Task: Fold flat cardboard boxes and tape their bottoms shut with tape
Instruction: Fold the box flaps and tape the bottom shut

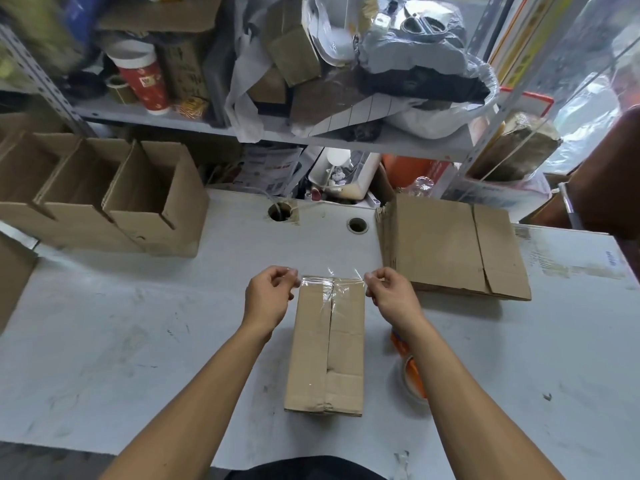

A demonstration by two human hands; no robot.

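In front of me is a gray table (104,341) with scuff marks and two round holes (357,225) near its back edge. Behind it is a metal shelf (173,121) full of stuff. A red and white cup (145,83) stands there, next to a small roll of labels (119,88). A big plastic bag (450,81) sits on the right.

matt brown cardboard box (327,344) under glossy clear plastic tape (330,281), on a scuffed, smooth grey table (138,341).
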